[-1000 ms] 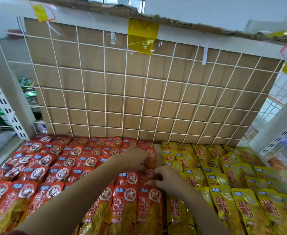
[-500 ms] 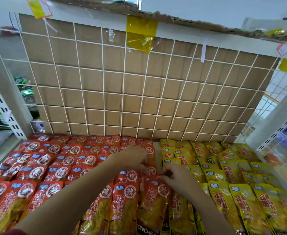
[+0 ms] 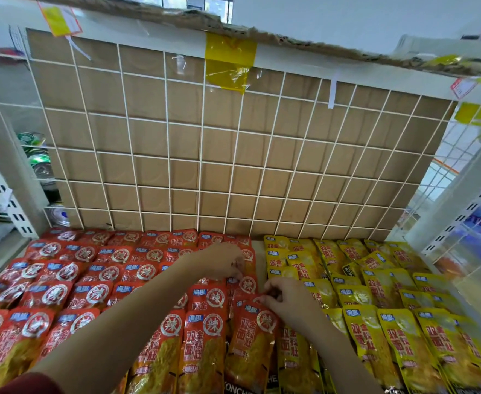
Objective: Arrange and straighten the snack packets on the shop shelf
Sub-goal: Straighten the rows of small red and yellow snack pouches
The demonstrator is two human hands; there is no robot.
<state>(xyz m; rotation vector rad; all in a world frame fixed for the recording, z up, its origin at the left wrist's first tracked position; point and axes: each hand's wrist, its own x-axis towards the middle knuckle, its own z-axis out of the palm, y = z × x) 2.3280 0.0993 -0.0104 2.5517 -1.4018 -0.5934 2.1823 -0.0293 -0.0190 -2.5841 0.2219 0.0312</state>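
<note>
White shop shelf [image 3: 259, 253] boards hold flat rows of snacks, all lying down. Right under the right hand [image 3: 287, 297] lies a shiny red plastic snack packet [image 3: 252, 334]. It sits a bit crooked, and the right hand pinches its top edge with bent fingers.

Just behind that hand, the left hand [image 3: 225, 263] bends its fingers down on the other red plastic packets [image 3: 100, 277]. I cannot tell if it pinches one or only presses.

To the right of the right hand lie yellow plastic packets [image 3: 375, 331]. The packets lap over each other, so I think a hard tug could drag the neighbours crooked too, or slide the red one onto the yellow side.

Past both hands stands a white wire grid [image 3: 205, 152] with brown cardboard behind it. A strip of yellow sticky tape [image 3: 229, 61] hangs high on it. Far left of the left hand sit green cans [image 3: 34, 155]. Both arms lie over the front rows, so those are hard to reach.
</note>
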